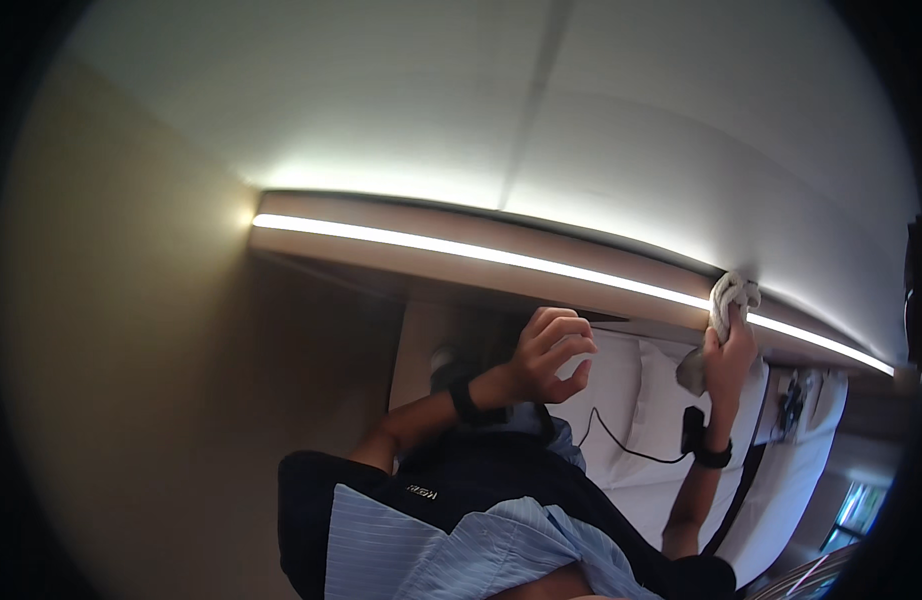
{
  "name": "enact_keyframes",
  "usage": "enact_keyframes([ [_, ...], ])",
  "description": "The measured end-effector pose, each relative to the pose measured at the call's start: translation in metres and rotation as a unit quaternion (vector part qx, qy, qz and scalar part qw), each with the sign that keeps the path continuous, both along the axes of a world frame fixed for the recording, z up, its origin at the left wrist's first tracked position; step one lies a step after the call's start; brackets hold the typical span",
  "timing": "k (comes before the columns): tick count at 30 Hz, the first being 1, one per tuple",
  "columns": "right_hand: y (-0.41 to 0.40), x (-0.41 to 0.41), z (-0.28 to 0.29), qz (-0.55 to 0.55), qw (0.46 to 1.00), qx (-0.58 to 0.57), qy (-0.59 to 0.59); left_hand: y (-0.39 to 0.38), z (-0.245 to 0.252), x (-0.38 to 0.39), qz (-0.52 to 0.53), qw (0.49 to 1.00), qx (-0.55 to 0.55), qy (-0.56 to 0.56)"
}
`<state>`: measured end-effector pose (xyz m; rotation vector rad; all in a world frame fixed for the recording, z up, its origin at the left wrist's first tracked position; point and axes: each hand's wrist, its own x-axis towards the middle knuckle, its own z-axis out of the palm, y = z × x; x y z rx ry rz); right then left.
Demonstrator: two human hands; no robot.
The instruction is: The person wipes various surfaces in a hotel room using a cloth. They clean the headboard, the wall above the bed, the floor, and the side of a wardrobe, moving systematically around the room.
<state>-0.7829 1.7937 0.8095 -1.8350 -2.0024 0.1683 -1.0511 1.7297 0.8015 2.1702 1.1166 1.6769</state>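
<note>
My right hand [733, 358] grips a light-coloured cloth [729, 296], bunched up against a wooden ledge [461, 266]. Part of the cloth hangs below the fingers. It covers a short stretch of the bright LED light strip [431, 241] that runs along the ledge. My left hand [555, 352] is raised in front of my body, below the ledge, with nothing in it. Its fingers are curled loosely and stand apart from the thumb. Both wrists wear black bands, and a thin dark cable [633, 448] runs to the right one.
Behind the hands lies a bed [607, 390] with white bedding and a pillow [660, 394]. A second white bed [780, 495] is farther right, past a bedside surface [770, 412] bearing dark items. A pale wall panel [431, 97] rises beyond the ledge; a dark brown surface [318, 360] lies left.
</note>
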Motion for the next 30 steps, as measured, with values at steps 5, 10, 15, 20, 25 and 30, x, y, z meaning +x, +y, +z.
enact_keyframes([
  [5, 0.005, 0.007, -0.006, 0.050, 0.994, 0.006, 0.098, -0.001, -0.023, 0.031, 0.102, 0.994, -0.026, -0.022],
  [10, 0.007, 0.005, 0.005, 0.129, 0.982, 0.041, 0.133, 0.001, -0.021, 0.038, 0.215, 0.975, -0.048, -0.014],
  [15, 0.025, 0.032, 0.008, 0.258, 0.950, 0.030, 0.172, 0.011, -0.030, 0.118, 0.261, 0.962, -0.051, -0.060],
  [20, 0.073, 0.097, 0.003, 0.329, 0.919, 0.017, 0.219, 0.040, -0.045, 0.227, 0.289, 0.947, -0.101, -0.093],
  [25, 0.151, 0.112, 0.036, 0.372, 0.895, 0.041, 0.241, 0.104, -0.036, 0.283, 0.300, 0.940, -0.142, -0.086],
  [30, 0.219, 0.091, 0.051, 0.392, 0.877, 0.012, 0.278, 0.145, -0.051, 0.315, 0.344, 0.912, -0.145, -0.172],
])
